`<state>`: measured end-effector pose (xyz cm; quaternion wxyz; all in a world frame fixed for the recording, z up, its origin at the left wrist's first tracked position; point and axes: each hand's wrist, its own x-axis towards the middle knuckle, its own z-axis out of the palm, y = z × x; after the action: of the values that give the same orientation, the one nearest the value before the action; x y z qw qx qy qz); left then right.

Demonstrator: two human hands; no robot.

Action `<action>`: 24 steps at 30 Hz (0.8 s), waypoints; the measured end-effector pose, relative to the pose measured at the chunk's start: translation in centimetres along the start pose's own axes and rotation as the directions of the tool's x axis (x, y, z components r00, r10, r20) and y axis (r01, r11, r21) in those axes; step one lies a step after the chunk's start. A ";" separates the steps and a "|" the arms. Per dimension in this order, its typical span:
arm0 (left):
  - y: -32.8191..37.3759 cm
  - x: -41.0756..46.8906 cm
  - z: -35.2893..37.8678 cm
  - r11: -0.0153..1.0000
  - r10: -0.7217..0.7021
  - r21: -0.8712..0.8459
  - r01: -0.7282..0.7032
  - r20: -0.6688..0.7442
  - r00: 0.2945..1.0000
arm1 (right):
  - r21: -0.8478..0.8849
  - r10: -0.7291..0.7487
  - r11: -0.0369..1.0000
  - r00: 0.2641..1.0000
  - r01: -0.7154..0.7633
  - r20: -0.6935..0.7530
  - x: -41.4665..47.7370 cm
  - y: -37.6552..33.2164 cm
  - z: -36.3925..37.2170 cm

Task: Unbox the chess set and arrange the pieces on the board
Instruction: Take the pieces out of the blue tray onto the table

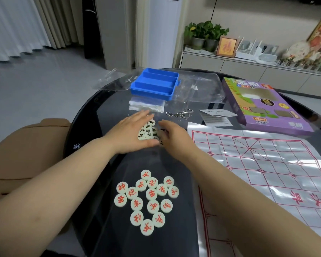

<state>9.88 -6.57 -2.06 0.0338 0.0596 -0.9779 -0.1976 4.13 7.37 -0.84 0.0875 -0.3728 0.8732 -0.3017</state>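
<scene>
A cluster of white round pieces with black characters [148, 131] lies on the dark round table [104, 164], between my two hands. My left hand [132, 132] lies flat against the cluster's left side, fingers straight. My right hand [172, 135] covers the cluster's right side, its fingers bent over a few pieces; whether they grip one is hidden. Several white pieces with red characters [148, 199] lie loose nearer to me. The plastic board sheet with red lines [267, 169] is spread flat at the right.
An empty blue compartment tray [155, 83] stands at the table's far side, with clear plastic bags [198, 88] around it. A purple game box [263, 104], a folded leaflet [217, 115] and metal wire puzzles [178, 113] lie beyond the board. A tan chair [26, 145] stands to the left.
</scene>
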 end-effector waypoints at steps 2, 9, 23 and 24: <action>0.2 -0.9 -0.3 0.996 -0.047 -0.081 0.038 -0.116 0.992 | 0.054 0.040 0.998 0.998 -0.037 -0.050 -0.6 -0.1 -0.8; 2.7 -10.3 0.2 0.938 -0.189 -0.333 0.097 -0.254 0.949 | -0.061 0.014 0.998 1.000 -0.013 0.019 -8.0 -0.1 -3.8; 6.5 -18.6 2.8 0.968 -0.209 -0.185 0.167 -0.235 0.949 | -0.209 0.053 0.977 0.993 -0.031 0.103 -16.2 -0.6 -1.4; 6.6 -18.7 2.7 0.971 -0.196 -0.180 0.156 -0.233 0.953 | -0.186 0.057 0.982 0.991 -0.034 0.124 -16.2 -0.9 -1.5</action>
<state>27.44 2.93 -2.80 0.1432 0.1680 -0.9376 -0.2685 15.53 18.94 -0.21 0.1157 -0.3777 0.8981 -0.1934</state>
